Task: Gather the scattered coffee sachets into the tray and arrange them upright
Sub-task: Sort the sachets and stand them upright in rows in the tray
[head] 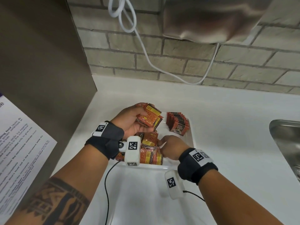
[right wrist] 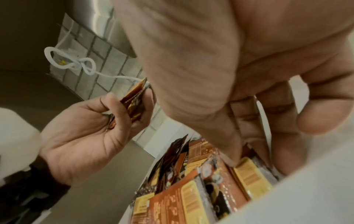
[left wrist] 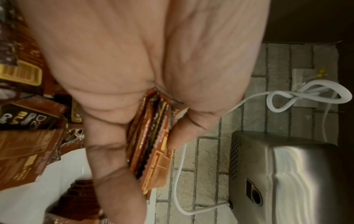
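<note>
I see a stack of sachets (head: 149, 117) pinched flat in my left hand (head: 129, 120), thumb on one face and fingers (left wrist: 113, 159) on the other, held above the far left part of the white tray (head: 192, 138). Below it, loose sachets (head: 150, 148) lie jumbled over the near left half of the tray, some flat, some overlapping. At the far right corner of the tray a row of sachets (head: 177, 123) stands on edge, leaning against one another, the nearest one showing a dark label. My right hand (head: 172, 147) reaches down into the near side of the tray, its fingers (right wrist: 228, 145) curled onto the pile with the tips touching a sachet with a yellow panel; whether they actually grip it I cannot tell. The tray sits on the white desk (head: 227, 119), near the left corner. A steel sink (head: 287, 140) is set into the desk well to the right. On the brick wall (head: 186, 62) beyond hangs a metal hand dryer (head: 211, 20) with a white cable (head: 146, 51) looping down from it.
</note>
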`<state>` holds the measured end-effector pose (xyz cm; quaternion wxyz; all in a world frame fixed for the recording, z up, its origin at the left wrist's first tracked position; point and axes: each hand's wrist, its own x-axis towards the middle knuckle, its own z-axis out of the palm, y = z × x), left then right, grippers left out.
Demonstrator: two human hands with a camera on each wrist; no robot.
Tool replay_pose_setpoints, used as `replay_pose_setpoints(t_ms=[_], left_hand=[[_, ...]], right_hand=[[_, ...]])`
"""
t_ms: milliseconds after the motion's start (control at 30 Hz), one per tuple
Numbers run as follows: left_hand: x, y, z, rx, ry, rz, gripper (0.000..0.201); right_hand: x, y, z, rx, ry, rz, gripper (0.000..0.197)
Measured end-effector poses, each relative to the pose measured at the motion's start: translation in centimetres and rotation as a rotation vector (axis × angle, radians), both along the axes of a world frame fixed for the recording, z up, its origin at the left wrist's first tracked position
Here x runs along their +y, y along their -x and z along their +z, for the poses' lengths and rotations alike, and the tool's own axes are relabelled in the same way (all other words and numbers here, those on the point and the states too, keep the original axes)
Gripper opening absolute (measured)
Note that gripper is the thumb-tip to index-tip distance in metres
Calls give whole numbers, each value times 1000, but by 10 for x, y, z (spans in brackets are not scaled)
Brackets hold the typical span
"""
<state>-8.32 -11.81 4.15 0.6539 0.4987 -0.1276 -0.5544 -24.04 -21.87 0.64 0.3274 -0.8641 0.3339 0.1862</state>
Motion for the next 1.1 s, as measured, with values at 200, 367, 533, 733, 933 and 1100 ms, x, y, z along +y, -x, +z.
replay_pose_setpoints(t_ms=[200, 367, 533, 733, 933, 1100], left_hand=[[-1, 2, 1, -5, -11, 8, 29], [-4, 4, 0, -16, -12, 5, 30], [-7, 4, -3, -9, -23, 15, 29], [-5, 2, -4, -13, -30, 24, 29], [-1, -1, -9, -7, -50, 33, 33], [2, -1, -12, -21, -85, 12, 35]], right_hand=[[-1, -1, 0, -29, -109, -42, 11], [-5, 2, 8, -43, -142, -92, 24], [-12, 5, 20, -119, -220, -197, 31], [-24, 6, 34, -164, -139, -221, 23], [-33, 9, 43, -258, -128, -287, 23], [-40, 9, 52, -389, -156, -260, 15]])
